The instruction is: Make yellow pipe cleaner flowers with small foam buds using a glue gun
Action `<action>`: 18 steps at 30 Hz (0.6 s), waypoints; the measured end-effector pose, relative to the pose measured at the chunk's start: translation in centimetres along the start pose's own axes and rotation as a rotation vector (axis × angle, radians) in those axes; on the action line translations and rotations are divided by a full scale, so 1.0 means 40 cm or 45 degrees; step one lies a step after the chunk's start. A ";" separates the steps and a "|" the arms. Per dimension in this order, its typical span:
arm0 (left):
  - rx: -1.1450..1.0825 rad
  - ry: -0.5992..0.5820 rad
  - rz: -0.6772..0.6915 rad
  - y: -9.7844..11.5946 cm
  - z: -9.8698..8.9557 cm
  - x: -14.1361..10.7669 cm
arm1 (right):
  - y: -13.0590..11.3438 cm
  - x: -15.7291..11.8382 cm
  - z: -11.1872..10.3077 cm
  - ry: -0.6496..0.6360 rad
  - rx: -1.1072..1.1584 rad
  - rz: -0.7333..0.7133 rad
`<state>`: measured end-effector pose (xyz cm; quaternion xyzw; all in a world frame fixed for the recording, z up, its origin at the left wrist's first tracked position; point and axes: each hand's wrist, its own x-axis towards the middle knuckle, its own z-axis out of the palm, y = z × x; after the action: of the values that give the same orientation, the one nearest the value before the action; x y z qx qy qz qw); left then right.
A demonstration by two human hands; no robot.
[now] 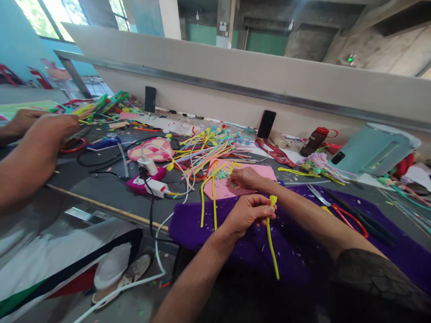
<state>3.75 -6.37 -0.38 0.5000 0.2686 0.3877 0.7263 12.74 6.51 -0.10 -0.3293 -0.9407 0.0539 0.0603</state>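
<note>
The left hand (251, 214) is nearest, its thumb and fingers pinched closed on a yellow fuzzy stem (272, 246) just below its bunched tip. The stem's long axis hangs from the pinch toward six o'clock, tilting slightly to five, its lower end free over the purple cloth (188, 220). At three o'clock on that cloth lie red-handled scissors (334, 207). Just beyond the bunched tip, at about ten o'clock, is the right hand (248, 178) — apart from the stem, fingers curled down over the pink mat (224, 192); whether they grip anything I cannot tell. Small scraps (220, 174) lie by its fingertips. Farther off, toward eleven o'clock, sprawls a heap of coloured stems (212, 150) — and past it, near twelve, leans a dark phone (266, 124).
</note>
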 end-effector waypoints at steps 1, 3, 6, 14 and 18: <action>0.000 0.001 0.002 -0.001 0.000 0.000 | 0.002 0.001 0.003 0.024 0.012 0.023; -0.005 0.017 0.000 -0.002 -0.001 0.000 | 0.009 0.002 0.003 0.088 0.051 0.075; -0.034 0.057 -0.006 0.000 -0.003 0.001 | 0.022 -0.004 -0.011 0.210 0.144 0.171; -0.170 0.216 0.103 0.019 -0.016 0.009 | -0.015 -0.134 -0.058 0.560 1.357 0.407; -0.275 0.306 0.041 0.022 -0.019 0.016 | -0.053 -0.221 -0.064 0.629 1.668 0.485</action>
<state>3.24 -5.28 0.18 0.3731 0.3024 0.4830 0.7322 18.70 -0.52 2.03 -0.3862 -0.6006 0.5400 0.4456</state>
